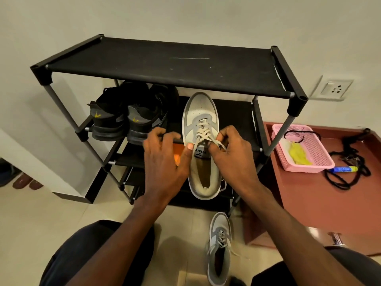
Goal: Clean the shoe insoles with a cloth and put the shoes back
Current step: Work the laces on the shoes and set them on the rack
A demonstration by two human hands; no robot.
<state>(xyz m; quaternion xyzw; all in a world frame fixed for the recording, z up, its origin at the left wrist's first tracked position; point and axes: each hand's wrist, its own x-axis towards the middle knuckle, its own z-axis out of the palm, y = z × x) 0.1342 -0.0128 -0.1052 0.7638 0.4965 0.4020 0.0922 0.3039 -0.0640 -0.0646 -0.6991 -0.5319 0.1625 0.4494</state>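
Observation:
A white and grey sneaker (201,112) points toe-first into the black shoe rack (165,65), its heel sticking out over the second shelf. My right hand (233,157) pinches its laces beside the tongue. My left hand (165,159) is on the sneaker's left side, with the thumb pressed on its collar and the fingers spread loose. The matching sneaker (219,250) lies on the floor between my knees. A yellow cloth (298,154) lies in the pink basket (315,141) at the right.
Two black sneakers (127,116) sit on the same shelf, left of the white one. On the red-brown surface (321,197) at the right lie a black cord (350,162) and a blue tube (344,169). A wall socket (335,89) is behind.

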